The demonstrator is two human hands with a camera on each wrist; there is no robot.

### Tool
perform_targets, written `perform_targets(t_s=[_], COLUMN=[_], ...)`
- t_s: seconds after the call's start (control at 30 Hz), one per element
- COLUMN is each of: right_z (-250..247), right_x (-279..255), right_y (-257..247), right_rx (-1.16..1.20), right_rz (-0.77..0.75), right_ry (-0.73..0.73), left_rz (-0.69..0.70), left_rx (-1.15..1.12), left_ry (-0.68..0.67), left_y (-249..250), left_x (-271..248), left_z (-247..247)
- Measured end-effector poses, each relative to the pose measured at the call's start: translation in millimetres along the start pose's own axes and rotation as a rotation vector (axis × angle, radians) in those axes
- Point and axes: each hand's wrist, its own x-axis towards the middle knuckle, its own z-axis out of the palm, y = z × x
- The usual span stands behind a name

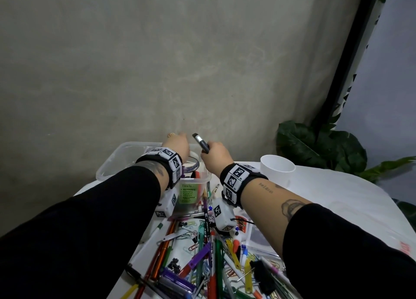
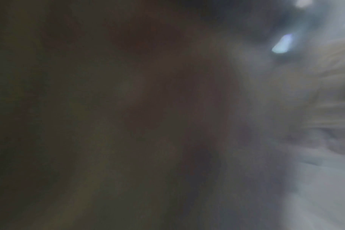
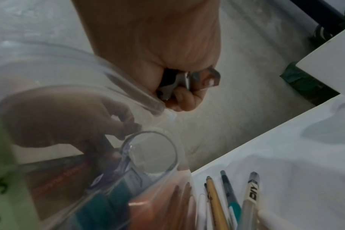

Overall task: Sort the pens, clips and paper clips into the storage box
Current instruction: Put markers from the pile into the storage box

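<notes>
The clear storage box [image 1: 105,166] stands at the table's far edge, with a green "Tools" label [image 1: 188,193] on its front. My right hand [image 1: 212,153] hovers over the box's right end and grips a black marker with a silver band [image 1: 200,141], which points up and away. In the right wrist view the right hand [image 3: 179,95] is a fist around the marker [image 3: 185,80]. My left hand [image 1: 179,144] reaches inside the box. Through the box wall [image 3: 49,74], the left hand [image 3: 69,124] pinches the rim of a clear ring [image 3: 150,152]. The left wrist view is dark blur.
A heap of pens, markers, binder clips and paper clips [image 1: 209,253] covers the near table between my forearms. A few pens [image 3: 215,202] lie against the box's front. A white cup [image 1: 277,166] stands right of the box, and a leafy plant [image 1: 315,145] stands beyond the table.
</notes>
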Motion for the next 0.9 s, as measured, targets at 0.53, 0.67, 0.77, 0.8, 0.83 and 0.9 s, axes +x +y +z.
perform_targets(t_s=[0.53,0.67,0.77,0.8,0.83,0.9], right_z=[-24,-32,-29,-27,-25,-22], right_x=[-2,5,0,-3,-6,-13], right_y=[-23,-45,-46,-43,-40,-34], right_rx=[0.421,0.436,0.356,0.296,0.235,0.151], right_rz=[-0.04,-0.026,-0.046,-0.07,-0.1,-0.153], right_ry=[0.188,0.23,0.156,0.13,0.106,0.076], left_rz=[0.033,0.034,0.04,0.042,0.042,0.049], left_rx=[-0.086,0.021,0.078,0.089,0.093,0.083], left_ry=[0.02,0.043,0.041,0.028,0.01,-0.027], left_y=[-5,-5,-5,-5,-5,-5], left_x=[-12,-13,-14,-14,-15,-15], left_z=[13,16,18,18,18,18])
